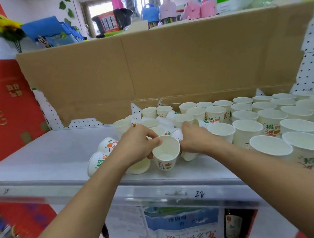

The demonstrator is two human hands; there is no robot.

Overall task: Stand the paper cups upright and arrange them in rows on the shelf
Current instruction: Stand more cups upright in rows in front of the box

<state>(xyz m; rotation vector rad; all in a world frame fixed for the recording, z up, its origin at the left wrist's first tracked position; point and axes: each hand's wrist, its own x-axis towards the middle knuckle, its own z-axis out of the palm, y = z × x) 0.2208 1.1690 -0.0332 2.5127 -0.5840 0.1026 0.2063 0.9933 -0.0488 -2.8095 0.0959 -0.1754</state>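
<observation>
Smooth white shelf (45, 157), brown cardboard sheet (168, 63) behind. Left hand (135, 143) fingers pinch a printed paper cup (166, 154) by its rim. Right hand (193, 139) fingers are buried among toppled cups (106, 145), grip unclear.

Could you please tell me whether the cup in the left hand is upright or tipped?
Upright: the cup has its mouth up and base down; the left hand pinches its rim.

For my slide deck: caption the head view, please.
Left hand grips a paper cup; right hand reaches into jumbled cups beside upright rows.
</observation>
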